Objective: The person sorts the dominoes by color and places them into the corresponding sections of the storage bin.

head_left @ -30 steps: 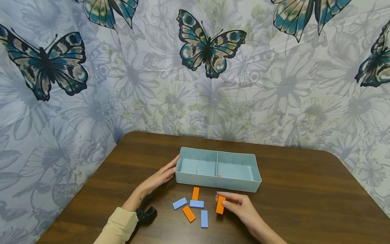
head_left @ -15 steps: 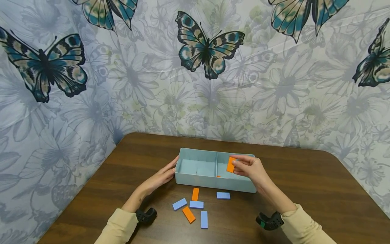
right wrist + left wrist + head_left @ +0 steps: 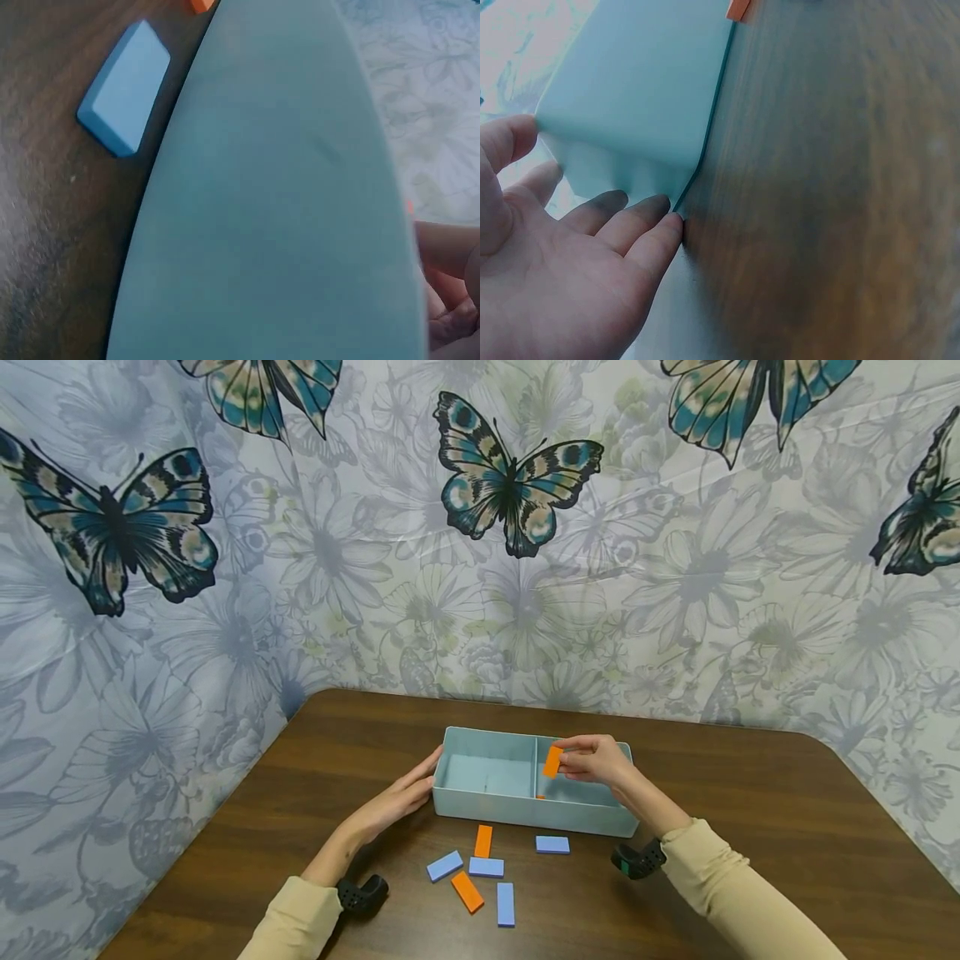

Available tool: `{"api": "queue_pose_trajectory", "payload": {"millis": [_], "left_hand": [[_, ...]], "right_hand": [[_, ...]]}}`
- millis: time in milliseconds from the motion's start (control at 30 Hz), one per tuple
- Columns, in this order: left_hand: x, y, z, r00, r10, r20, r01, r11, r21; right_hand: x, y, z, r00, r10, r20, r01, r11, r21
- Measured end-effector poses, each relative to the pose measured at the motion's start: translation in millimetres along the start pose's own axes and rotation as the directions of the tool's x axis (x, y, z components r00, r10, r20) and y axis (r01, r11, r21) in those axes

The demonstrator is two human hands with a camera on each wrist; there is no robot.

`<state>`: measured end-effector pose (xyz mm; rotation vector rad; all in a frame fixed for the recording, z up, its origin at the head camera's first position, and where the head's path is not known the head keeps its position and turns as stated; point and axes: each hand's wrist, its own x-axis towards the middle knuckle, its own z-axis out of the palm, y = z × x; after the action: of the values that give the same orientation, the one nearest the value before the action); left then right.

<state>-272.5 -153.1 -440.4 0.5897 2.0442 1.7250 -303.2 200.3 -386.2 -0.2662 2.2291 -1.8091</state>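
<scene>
A pale teal box point(image 3: 480, 806) with one divider stands on the table. My right hand point(image 3: 596, 760) pinches an orange block point(image 3: 552, 762) between thumb and fingers, over the right compartment beside the divider. In that compartment a bit of another orange block point(image 3: 540, 797) shows behind the front wall. My left hand point(image 3: 393, 806) rests its straight fingers against the box's left end; in the left wrist view the fingertips point(image 3: 656, 204) touch that end wall. From the right wrist view, the box's front wall point(image 3: 270, 187) hides most of my right hand.
In front of the box lie an orange block point(image 3: 483, 841), a second orange block point(image 3: 467, 892) and several blue blocks, among them one blue block point(image 3: 552, 845) close to the box. A patterned cloth point(image 3: 525, 635) hangs behind the wooden table point(image 3: 750, 827).
My right hand has lifted the orange block from the table in front of the box, carried it over the right compartment, then moved left toward the divider. My left hand stays at the box.
</scene>
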Motion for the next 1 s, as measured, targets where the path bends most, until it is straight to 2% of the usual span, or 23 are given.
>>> {"api": "queue_pose_trajectory", "payload": {"millis": [400,500,633,800,1000], "left_hand": [[1.8,-5.3,-1.1,1.0,-0.003,0.006,0.003,1.0,0.001],[2.3,-5.2,-1.6,1.0,0.005,0.004,-0.005,1.0,-0.002],[2.2,-4.6,-0.3,1.0,0.006,-0.001,-0.006,1.0,-0.008],[1.7,-1.7,0.9,1.0,0.005,-0.004,-0.005,1.0,-0.012],[0.4,-0.7,1.3,1.0,0.0,-0.005,0.0,1.0,-0.009]], "right_hand": [[21.6,14.6,9.4,0.99,0.134,-0.042,-0.137,0.987,-0.082],[24.0,16.8,10.8,0.993,0.109,-0.046,-0.113,0.987,-0.112],[23.3,19.4,10.8,0.998,0.057,-0.007,-0.058,0.986,-0.155],[23.4,19.8,14.5,0.998,0.068,-0.014,-0.069,0.975,-0.211],[23.7,20.5,17.9,0.998,0.062,0.024,-0.055,0.971,-0.231]]}}
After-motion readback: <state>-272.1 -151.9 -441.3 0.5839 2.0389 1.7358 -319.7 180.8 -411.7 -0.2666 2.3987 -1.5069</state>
